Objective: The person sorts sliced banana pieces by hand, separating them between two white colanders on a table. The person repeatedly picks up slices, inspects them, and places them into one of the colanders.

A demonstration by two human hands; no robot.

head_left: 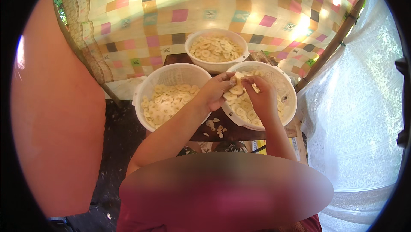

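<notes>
Above the right-hand white basket (293,103), my two hands are close together. My left hand (218,90) is closed on a few pale round banana slices (236,89), thumb and fingers at their upper edge. My right hand (262,93) is closed in a pinch at the right side of these slices; its fingertips partly hide what they grip. More banana slices (243,111) fill the bottom of the basket beneath. At the left, a second white basket (143,91) holds a layer of banana slices (169,101), partly covered by my left forearm.
A third white basket (214,66), heaped with slices, stands at the back of the dark wooden table (239,136). Small broken bits (217,128) lie near its front edge. Around are a patterned sheet (171,14), an orange-red panel (60,112) and white translucent sheeting (351,116).
</notes>
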